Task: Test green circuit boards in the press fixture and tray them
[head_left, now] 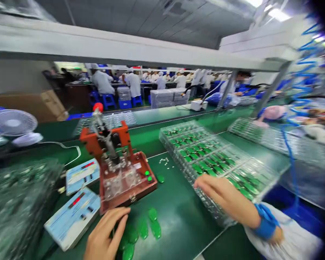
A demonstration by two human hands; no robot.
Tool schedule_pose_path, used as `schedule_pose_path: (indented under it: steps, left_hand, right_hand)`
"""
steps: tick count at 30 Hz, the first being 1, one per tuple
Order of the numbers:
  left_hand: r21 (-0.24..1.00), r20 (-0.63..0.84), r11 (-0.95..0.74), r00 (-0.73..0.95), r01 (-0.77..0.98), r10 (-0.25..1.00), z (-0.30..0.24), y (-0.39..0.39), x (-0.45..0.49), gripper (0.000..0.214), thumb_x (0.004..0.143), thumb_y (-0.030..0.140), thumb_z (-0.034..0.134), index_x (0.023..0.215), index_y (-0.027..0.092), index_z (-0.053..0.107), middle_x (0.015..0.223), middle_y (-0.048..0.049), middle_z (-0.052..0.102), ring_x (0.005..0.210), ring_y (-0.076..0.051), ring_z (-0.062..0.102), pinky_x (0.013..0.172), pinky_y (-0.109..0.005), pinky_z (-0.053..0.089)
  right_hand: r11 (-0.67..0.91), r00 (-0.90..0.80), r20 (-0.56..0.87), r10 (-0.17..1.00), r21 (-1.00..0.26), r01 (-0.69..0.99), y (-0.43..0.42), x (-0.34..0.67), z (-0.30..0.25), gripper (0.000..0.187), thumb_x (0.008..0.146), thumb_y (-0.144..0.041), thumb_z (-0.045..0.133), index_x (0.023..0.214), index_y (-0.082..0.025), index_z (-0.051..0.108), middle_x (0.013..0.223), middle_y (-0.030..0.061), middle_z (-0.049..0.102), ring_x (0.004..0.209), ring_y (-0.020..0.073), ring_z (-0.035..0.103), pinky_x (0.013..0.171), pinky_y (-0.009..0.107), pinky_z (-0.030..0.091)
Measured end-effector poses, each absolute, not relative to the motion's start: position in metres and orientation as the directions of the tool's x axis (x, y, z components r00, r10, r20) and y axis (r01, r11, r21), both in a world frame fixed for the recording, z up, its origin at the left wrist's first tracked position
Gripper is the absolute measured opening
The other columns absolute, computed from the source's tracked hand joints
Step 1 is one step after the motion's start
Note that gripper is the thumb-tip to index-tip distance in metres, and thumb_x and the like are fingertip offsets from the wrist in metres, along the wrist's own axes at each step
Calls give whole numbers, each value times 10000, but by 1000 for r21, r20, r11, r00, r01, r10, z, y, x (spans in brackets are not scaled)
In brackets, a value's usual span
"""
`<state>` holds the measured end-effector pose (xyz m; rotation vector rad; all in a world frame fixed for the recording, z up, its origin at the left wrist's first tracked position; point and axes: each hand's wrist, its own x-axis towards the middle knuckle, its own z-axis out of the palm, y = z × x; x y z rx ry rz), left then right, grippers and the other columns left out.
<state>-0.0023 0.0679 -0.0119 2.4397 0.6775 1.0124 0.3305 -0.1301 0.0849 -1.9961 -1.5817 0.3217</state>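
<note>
My left hand (106, 234) is low in the view, just in front of the orange-red test fixture (142, 182). Its thumb and fingers are apart, and I see nothing between them. Close beside it, several glossy green oval pieces (143, 229) lie on the green mat, some partly behind the hand. My right hand (223, 195), with a blue wrist strap (267, 221), is at the near-left edge of a stack of clear trays (176, 153) that hold rows of green pieces. Its fingers are stretched out; the thumb is hidden. One more green piece (160, 178) sits next to the fixture.
Two light-blue meters (76, 220) with red displays stand left of the fixture. Small white bits (166, 162) are scattered behind it. Clear trays (14, 206) fill the left side; a white fan (13, 122) stands behind. A coiled blue hose (294, 162) hangs at right. Several people work farther back.
</note>
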Motion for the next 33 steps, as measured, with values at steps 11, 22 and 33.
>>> schedule_pose_path:
  steps: [11,22,33]
  left_hand:
    - [573,319,-698,667,429,673,-25,41,-36,80,969,321,675,1016,275,721,1092,-28,735,1066,-232,683,913,-387,610]
    - [384,353,-739,652,554,671,-26,13,-13,200,898,305,744,1066,234,660,1144,-61,721,1135,-316,646,890,-492,580]
    - [525,473,-738,576,423,666,23,56,-18,108,925,266,700,1030,241,694,1185,-56,729,1152,-259,640,1015,-471,533]
  right_hand:
    - [120,-84,86,993,-722,681,-65,247,-18,259,1015,-329,615,1242,-230,690,1383,103,671,1321,265,577,1141,466,478]
    - [127,-132,54,990,-751,648,-49,255,-21,348,955,-320,712,1295,-251,683,1369,86,692,1303,273,588,1138,481,483]
    - [207,-93,186,978,-821,532,-32,255,23,327,968,-418,687,1269,-292,674,1329,62,694,1161,224,665,890,341,600]
